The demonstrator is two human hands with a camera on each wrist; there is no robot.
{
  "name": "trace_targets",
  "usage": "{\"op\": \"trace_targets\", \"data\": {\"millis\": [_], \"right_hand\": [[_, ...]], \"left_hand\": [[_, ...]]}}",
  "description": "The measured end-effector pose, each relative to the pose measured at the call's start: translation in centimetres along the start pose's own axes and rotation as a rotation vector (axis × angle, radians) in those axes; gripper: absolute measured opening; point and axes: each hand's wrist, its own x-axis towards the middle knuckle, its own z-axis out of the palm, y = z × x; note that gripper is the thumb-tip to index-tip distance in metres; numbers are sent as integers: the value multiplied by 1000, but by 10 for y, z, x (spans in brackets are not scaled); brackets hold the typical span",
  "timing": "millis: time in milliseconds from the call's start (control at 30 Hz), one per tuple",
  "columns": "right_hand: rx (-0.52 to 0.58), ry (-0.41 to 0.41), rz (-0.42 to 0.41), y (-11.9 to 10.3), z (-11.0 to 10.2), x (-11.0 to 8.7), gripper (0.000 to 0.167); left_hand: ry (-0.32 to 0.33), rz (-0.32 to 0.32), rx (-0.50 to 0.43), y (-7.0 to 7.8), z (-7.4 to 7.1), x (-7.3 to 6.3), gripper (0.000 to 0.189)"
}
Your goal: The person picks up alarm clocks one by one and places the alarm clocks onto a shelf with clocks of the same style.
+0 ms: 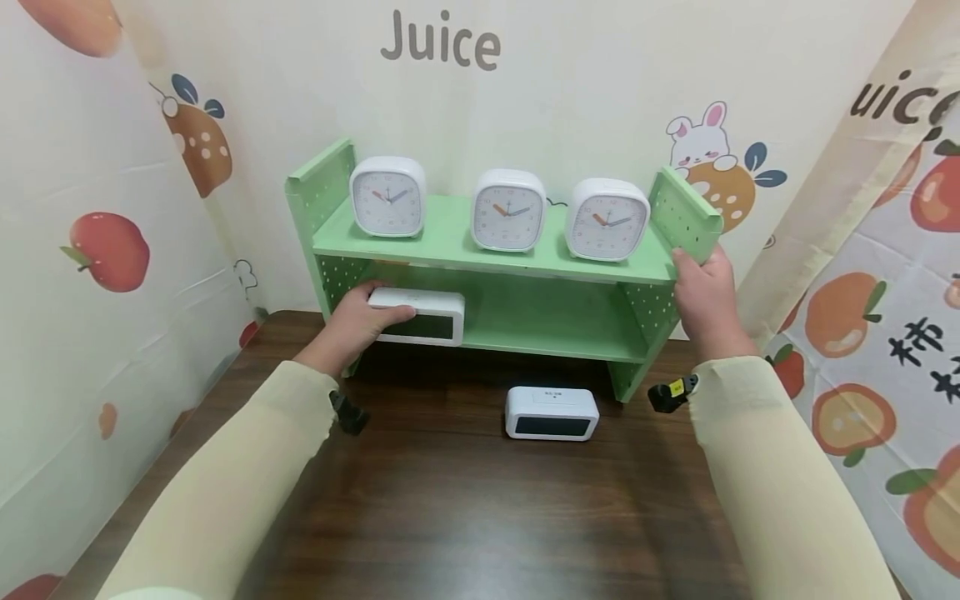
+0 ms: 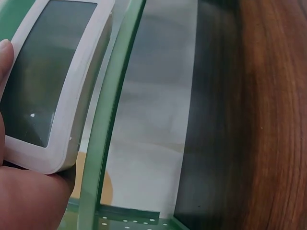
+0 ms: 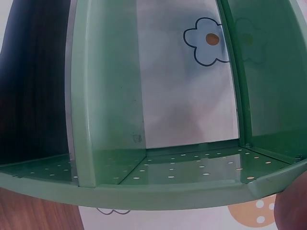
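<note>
My left hand point(image 1: 357, 327) grips a white rectangular digital clock point(image 1: 450, 317) by its left end, at the left part of the lower shelf. In the left wrist view the clock's dark screen point(image 2: 45, 72) faces out, beside the green shelf edge point(image 2: 106, 110). Whether its base rests on the shelf cannot be told. My right hand point(image 1: 707, 293) holds the right side panel of the green two-tier shelf point(image 1: 555, 325), thumb on the inner face. On the top tier stand three white square analog clocks point(image 1: 388, 197), point(image 1: 508, 210), point(image 1: 607, 219).
A second white digital clock point(image 1: 552, 414) lies on the dark wooden table point(image 1: 465, 517), in front of the shelf's right half. Fruit-print curtains point(image 1: 585, 100) hang behind and on both sides. Perforated side panels point(image 3: 192, 167) close the shelf's ends.
</note>
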Motion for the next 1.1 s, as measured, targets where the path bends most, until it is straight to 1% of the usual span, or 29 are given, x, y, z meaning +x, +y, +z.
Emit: {"op": "trace_targets", "data": {"millis": [100, 233, 367, 467, 700, 800, 1100], "right_hand": [[-16, 7, 1, 0, 1, 0, 45], [-23, 15, 6, 0, 1, 1, 46], [-27, 12, 13, 0, 1, 1, 46], [-30, 15, 13, 0, 2, 1, 46], [-9, 25, 15, 0, 2, 1, 47], [-3, 27, 16, -1, 2, 2, 47], [-6, 23, 8, 0, 2, 2, 46]], "left_hand": [[13, -8, 12, -1, 1, 4, 84], [11, 0, 31, -4, 1, 11, 85], [15, 6, 20, -6, 1, 16, 84], [18, 13, 34, -6, 2, 19, 82], [5, 2, 51, -3, 2, 20, 83], [-7, 9, 54, -4, 1, 21, 83], [-34, 31, 12, -6, -1, 21, 76]]}}
